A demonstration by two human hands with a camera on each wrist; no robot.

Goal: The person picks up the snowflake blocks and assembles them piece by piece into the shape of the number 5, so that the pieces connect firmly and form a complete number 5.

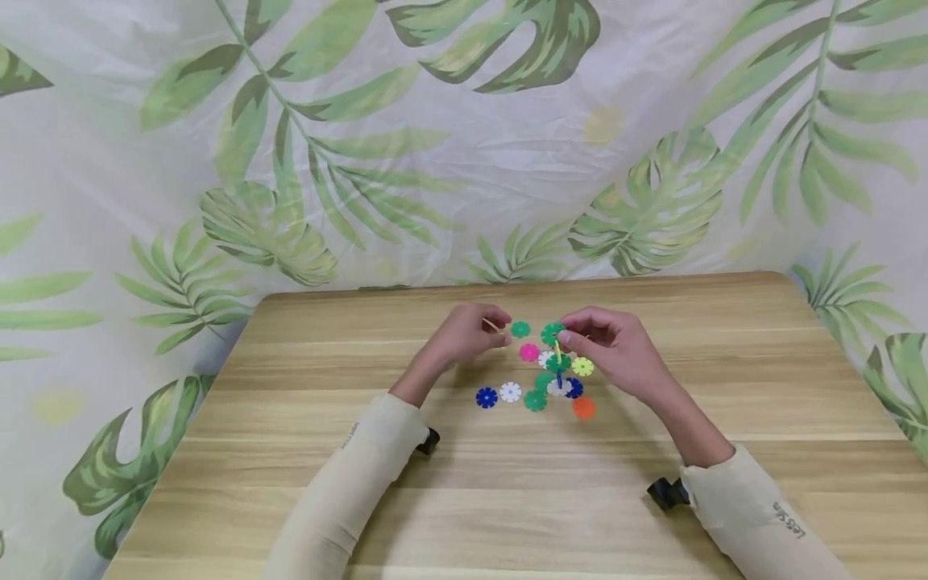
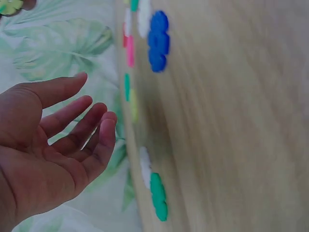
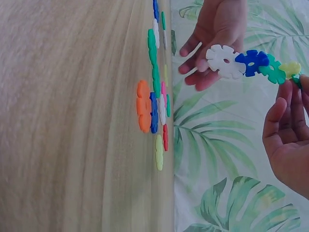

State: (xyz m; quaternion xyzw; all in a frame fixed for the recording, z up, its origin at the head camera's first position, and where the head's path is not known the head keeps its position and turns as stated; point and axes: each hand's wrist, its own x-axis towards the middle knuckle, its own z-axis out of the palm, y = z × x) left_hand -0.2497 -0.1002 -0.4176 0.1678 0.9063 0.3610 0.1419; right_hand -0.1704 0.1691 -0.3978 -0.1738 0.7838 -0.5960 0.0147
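My right hand (image 1: 612, 346) pinches the top green notched disc (image 1: 551, 333) of a chain of interlocking plastic flower discs. Below it in the chain come a yellow disc (image 3: 290, 69), a green disc (image 3: 273, 71), a blue disc (image 3: 252, 63) and a white disc (image 3: 219, 67) at the free end. The chain hangs above the table, clear of it in the right wrist view. To its left, my left hand (image 1: 474, 332) is raised with fingers loosely bent and nothing in them, as the left wrist view (image 2: 58, 159) shows.
Loose discs lie on the wooden table (image 1: 478, 499) under and around the hands: orange (image 1: 583, 408), blue (image 1: 486, 397), white (image 1: 511, 392), pink (image 1: 529, 352), yellow (image 1: 583, 366) and several green ones. A leaf-patterned cloth (image 1: 507, 161) hangs behind the table's far edge.
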